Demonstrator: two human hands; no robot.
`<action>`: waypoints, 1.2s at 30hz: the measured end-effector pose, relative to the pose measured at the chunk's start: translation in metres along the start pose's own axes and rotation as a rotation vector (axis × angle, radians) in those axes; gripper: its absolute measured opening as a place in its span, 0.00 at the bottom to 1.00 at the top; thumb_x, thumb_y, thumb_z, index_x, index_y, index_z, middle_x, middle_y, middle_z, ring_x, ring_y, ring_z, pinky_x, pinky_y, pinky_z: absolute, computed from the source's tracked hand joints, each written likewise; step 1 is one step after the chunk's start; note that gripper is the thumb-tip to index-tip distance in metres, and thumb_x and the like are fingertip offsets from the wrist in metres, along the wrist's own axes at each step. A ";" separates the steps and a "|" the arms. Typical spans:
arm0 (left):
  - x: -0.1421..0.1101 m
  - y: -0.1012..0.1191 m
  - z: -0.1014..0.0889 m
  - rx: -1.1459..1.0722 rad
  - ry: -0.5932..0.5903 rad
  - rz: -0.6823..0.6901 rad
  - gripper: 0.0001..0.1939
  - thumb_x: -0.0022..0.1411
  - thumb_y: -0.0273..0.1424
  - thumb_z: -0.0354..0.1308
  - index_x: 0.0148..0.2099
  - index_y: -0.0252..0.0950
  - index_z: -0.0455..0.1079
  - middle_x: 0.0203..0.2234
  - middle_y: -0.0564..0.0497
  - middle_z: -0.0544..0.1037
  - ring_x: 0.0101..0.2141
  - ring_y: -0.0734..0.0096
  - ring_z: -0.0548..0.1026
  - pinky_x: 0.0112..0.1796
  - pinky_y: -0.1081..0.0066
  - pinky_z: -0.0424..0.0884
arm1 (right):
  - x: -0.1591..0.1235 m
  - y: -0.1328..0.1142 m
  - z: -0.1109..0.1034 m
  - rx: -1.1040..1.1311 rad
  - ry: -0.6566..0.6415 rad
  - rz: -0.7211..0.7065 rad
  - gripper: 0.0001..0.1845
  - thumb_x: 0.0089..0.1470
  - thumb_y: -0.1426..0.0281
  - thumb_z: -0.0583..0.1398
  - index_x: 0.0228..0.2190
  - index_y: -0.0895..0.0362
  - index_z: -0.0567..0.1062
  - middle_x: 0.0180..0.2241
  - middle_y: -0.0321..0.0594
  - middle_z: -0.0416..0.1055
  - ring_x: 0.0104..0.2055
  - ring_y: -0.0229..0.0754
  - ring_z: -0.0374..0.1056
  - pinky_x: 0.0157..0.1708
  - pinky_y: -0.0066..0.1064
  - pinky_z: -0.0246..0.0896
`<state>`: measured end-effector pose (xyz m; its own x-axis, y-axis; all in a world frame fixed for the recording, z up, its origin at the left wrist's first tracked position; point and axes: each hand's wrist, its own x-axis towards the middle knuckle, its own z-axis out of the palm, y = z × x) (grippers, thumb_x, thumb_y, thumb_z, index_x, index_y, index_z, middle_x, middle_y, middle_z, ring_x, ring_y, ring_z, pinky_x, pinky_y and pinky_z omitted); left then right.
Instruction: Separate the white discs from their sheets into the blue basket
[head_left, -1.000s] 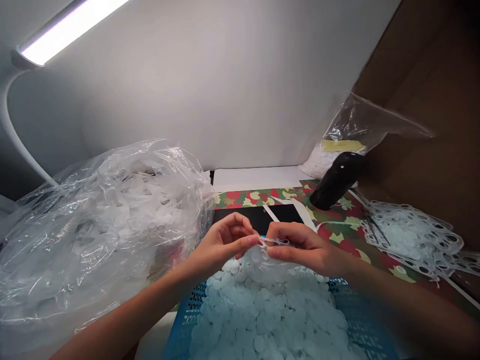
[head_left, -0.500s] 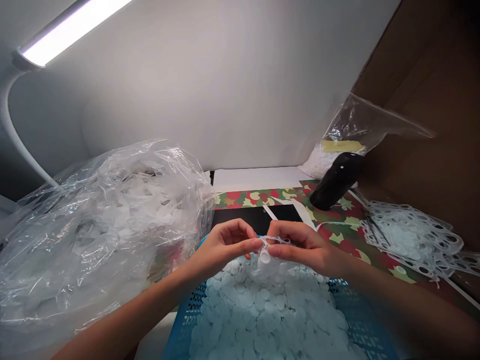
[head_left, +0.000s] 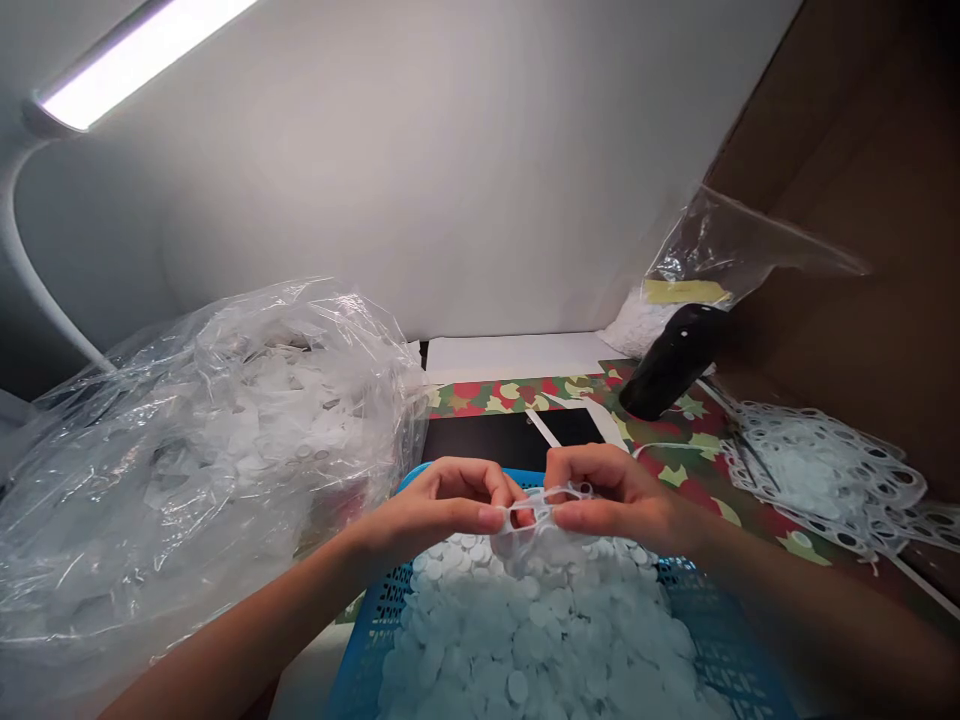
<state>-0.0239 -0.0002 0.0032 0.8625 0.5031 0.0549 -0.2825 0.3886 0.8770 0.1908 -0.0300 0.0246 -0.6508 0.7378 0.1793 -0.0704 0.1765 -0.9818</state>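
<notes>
My left hand has dipped lower. Its fingers and my right hand's pinch the holey white plastic, now spread wider, over the blue basket, bottom middle.

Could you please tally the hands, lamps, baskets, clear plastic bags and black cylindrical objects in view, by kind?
Left hand and right hand: 2
Blue basket: 1
Large clear bag and small clear bag: 2
Lamp: 1
Black cylindrical object: 1
Total: 7

glowing tube lamp on white gooseneck, upper left; pale grey wall behind; brown panel right.
</notes>
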 end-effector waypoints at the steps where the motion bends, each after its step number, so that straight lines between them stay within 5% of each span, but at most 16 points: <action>1: -0.001 0.000 0.000 -0.007 -0.022 -0.010 0.06 0.53 0.29 0.62 0.30 0.32 0.69 0.31 0.48 0.75 0.31 0.75 0.71 0.30 0.76 0.64 | 0.000 0.001 0.000 -0.011 -0.021 -0.003 0.10 0.55 0.69 0.59 0.25 0.60 0.66 0.19 0.29 0.55 0.20 0.29 0.48 0.18 0.22 0.41; 10: -0.004 0.001 0.001 0.090 -0.028 -0.011 0.06 0.50 0.28 0.60 0.26 0.33 0.65 0.35 0.47 0.77 0.31 0.73 0.71 0.30 0.74 0.63 | -0.001 0.004 -0.002 -0.034 -0.111 0.002 0.10 0.54 0.69 0.58 0.24 0.60 0.65 0.19 0.29 0.54 0.20 0.29 0.48 0.17 0.21 0.41; 16: -0.004 0.007 0.006 0.163 -0.154 0.029 0.08 0.45 0.28 0.56 0.20 0.35 0.59 0.39 0.46 0.76 0.41 0.62 0.72 0.47 0.59 0.64 | -0.002 0.010 -0.010 0.143 -0.066 0.017 0.12 0.51 0.66 0.60 0.23 0.59 0.64 0.20 0.30 0.53 0.20 0.29 0.47 0.18 0.22 0.41; 26: -0.003 0.003 0.014 0.675 0.142 0.070 0.14 0.54 0.34 0.60 0.25 0.35 0.58 0.41 0.50 0.67 0.42 0.69 0.66 0.44 0.66 0.61 | -0.002 0.012 -0.010 0.350 0.047 0.035 0.13 0.49 0.68 0.62 0.23 0.58 0.62 0.20 0.29 0.52 0.20 0.29 0.48 0.17 0.20 0.42; 36: -0.002 0.006 0.019 0.628 0.201 0.064 0.11 0.61 0.28 0.49 0.26 0.34 0.62 0.35 0.51 0.65 0.36 0.73 0.64 0.36 0.73 0.60 | -0.002 0.012 -0.010 0.306 0.060 0.041 0.13 0.51 0.66 0.61 0.23 0.59 0.63 0.20 0.30 0.55 0.19 0.29 0.49 0.17 0.21 0.42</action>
<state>-0.0197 -0.0135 0.0175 0.7398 0.6682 0.0791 0.0208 -0.1402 0.9899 0.1983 -0.0227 0.0128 -0.6130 0.7787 0.1332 -0.2749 -0.0522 -0.9601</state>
